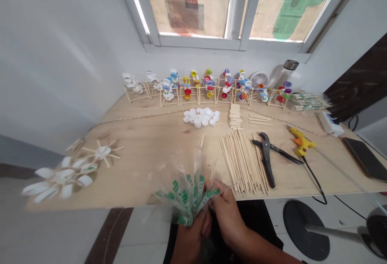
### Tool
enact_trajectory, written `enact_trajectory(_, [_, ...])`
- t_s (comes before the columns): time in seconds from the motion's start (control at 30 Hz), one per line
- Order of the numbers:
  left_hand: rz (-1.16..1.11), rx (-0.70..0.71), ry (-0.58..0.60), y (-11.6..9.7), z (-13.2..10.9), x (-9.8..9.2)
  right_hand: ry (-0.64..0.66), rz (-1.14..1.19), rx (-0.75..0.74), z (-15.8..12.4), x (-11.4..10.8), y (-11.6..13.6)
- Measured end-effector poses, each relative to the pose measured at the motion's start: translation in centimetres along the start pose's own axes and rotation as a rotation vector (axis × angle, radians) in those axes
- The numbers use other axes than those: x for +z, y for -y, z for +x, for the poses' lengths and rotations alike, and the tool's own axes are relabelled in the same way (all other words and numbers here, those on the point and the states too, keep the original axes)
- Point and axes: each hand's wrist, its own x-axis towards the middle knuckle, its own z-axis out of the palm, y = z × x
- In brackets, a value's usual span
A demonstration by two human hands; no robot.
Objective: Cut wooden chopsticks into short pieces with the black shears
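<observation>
A fanned bunch of clear plastic chopstick wrappers [184, 191] with green print is gripped in my left hand [195, 231], just off the table's front edge. Close against it, my right hand [228, 213] is closed, its fingers pinching the end of one green-printed wrapper. Pale sticks [201, 141] rise above the bunch, partly inside clear plastic. The fingertips of both hands overlap and are partly hidden. Just right of my hands lies a wide row of bare wooden sticks [243, 161] on the wooden table [136, 155].
Pliers [266, 159] and a yellow glue gun [302, 141] lie to the right. White caps [201, 117] and short sticks [235, 115] sit mid-table. Stick-and-cap wheels on frames [208, 88] line the back. White wheels [63, 177] lie left; a phone [367, 157] is far right.
</observation>
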Motion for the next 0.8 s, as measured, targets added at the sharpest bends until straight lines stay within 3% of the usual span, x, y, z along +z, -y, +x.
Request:
enact_trajectory(0.07, [0.005,0.042,0.011,0.0,0.0,-0.1,-0.008,0.045,0.004,0.7,-0.6,1.0])
enact_trajectory(0.17, [0.081,0.051,0.043,0.2,0.0,-0.4,-0.124,0.028,-0.108,2.1,-1.9,2.8])
enact_trajectory(0.27, [0.187,0.022,0.146,0.2,-0.1,-0.6,-0.157,-0.024,-0.138,2.9,-2.8,3.8])
enact_trajectory(0.4, [0.191,-0.072,0.254,-0.6,-0.4,-0.2,-0.098,-0.009,-0.069,2.5,-2.6,3.1])
enact_trajectory(0.53, [0.061,-0.072,0.311,-0.9,-0.3,0.0,-0.073,0.004,-0.064,2.4,-2.3,2.4])
enact_trajectory(0.7, [0.035,-0.171,0.308,1.0,0.2,-1.3,-0.306,-0.016,-0.295,5.6,-4.3,5.4])
enact_trajectory(0.8, [0.048,-0.212,0.179,2.3,0.0,-2.9,-0.441,-0.009,-0.456,8.0,-6.7,8.9])
